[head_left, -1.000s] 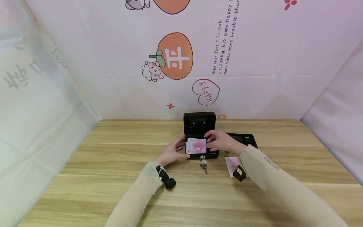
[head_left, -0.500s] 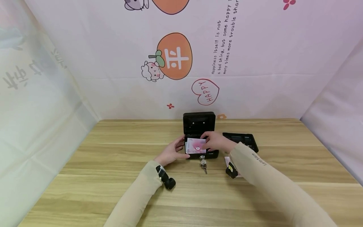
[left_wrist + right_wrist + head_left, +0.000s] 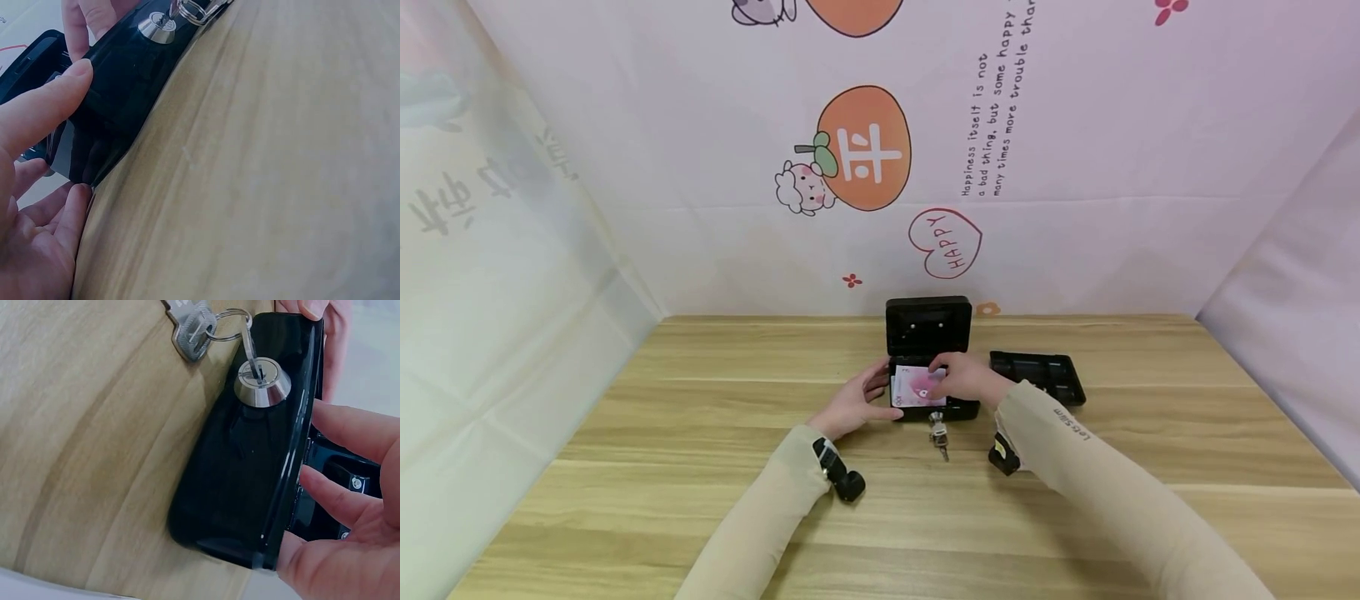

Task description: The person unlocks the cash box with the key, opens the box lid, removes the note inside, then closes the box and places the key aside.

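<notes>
A small black cash box [image 3: 964, 411] stands with its lid [image 3: 928, 329] raised. Inside lies a pink note [image 3: 910, 385] printed with a bear face, another pale edge showing beside it. My left hand [image 3: 852, 403] grips the box's left end, thumb [image 3: 65, 87] on the front rim and fingers against the side. Over the box's right part, my right hand [image 3: 967, 379] reaches in with its digits spread and touches the note. In the right wrist view its fingertips disappear behind the front wall. A key sits in the front lock [image 3: 264, 382], and more keys [image 3: 940, 435] hang from its ring.
Right of the box, a black compartment tray [image 3: 1063, 380] lies on the wooden table [image 3: 737, 375]. A printed cloth backdrop [image 3: 1075, 167] rises behind the table, and cloth also covers both sides.
My right hand has moved left, further over the note in the box. The right sleeve now covers the pink note that lay on the table. My left hand keeps its place.
</notes>
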The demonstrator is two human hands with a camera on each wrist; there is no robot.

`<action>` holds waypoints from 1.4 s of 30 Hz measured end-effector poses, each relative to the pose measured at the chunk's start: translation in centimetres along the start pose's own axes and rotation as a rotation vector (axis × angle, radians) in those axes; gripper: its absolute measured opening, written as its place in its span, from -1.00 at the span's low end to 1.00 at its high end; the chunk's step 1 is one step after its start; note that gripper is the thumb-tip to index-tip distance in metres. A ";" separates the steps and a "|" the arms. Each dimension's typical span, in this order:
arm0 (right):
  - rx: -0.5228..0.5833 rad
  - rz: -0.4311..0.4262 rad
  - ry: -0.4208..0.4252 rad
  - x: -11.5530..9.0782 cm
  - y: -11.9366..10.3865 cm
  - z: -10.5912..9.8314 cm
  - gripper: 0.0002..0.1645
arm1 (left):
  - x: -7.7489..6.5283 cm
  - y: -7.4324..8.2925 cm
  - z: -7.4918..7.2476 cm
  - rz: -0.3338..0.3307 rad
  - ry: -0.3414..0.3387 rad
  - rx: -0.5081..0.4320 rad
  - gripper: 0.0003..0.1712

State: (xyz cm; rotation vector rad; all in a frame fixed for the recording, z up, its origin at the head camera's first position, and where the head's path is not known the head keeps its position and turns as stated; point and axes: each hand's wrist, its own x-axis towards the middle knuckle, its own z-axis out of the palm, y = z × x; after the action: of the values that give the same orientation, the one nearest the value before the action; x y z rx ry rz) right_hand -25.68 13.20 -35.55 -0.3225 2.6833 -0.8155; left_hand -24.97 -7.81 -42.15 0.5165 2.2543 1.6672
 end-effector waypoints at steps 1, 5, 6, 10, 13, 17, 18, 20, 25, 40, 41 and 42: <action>-0.005 -0.004 0.002 0.0 0.0 0.0 -0.47 | 0.0 0.0 0.0 0.001 -0.001 0.001 0.06; -0.014 -0.013 0.007 0.1 0.0 0.1 -0.47 | 0.0 0.1 0.0 0.005 -0.005 0.002 0.05; -0.013 -0.017 0.009 0.1 0.0 0.1 -0.46 | 0.0 0.1 0.0 0.006 -0.006 0.000 0.05; 0.017 -0.027 0.004 0.0 0.0 0.3 -0.47 | 0.0 0.0 -0.1 0.007 -0.007 -0.004 0.05; 0.043 -0.034 -0.001 0.0 0.1 0.3 -0.48 | 0.0 -0.1 -0.1 0.015 -0.010 -0.003 0.05; 0.062 -0.048 0.009 0.1 0.1 0.3 -0.49 | 0.0 -0.1 -0.1 0.012 -0.010 -0.008 0.05; 0.068 -0.050 0.012 0.1 0.1 0.2 -0.49 | 0.0 -0.1 -0.1 0.012 -0.009 -0.007 0.05; 0.077 -0.058 0.022 0.1 0.0 0.1 -0.50 | -0.1 -0.1 -0.1 0.006 -0.009 -0.011 0.05; 0.088 -0.073 0.051 0.0 0.0 0.0 -0.53 | 0.0 -0.1 -0.1 0.007 -0.006 -0.020 0.04; 0.243 -0.051 0.123 -0.1 0.7 0.7 -0.51 | -0.1 0.0 0.1 -0.023 -0.011 -0.033 0.05; 0.245 -0.055 0.127 -0.1 0.8 0.7 -0.51 | -0.1 0.0 0.1 -0.027 -0.010 -0.030 0.05; 0.252 -0.057 0.128 -0.1 0.9 0.8 -0.51 | 0.0 0.0 0.1 -0.027 -0.012 -0.026 0.05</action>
State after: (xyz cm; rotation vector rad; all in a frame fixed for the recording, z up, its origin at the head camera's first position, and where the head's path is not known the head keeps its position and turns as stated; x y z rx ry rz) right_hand -25.41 13.52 -36.67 -0.2949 2.6550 -1.2154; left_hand -24.88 -7.71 -42.18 0.4864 2.2188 1.6731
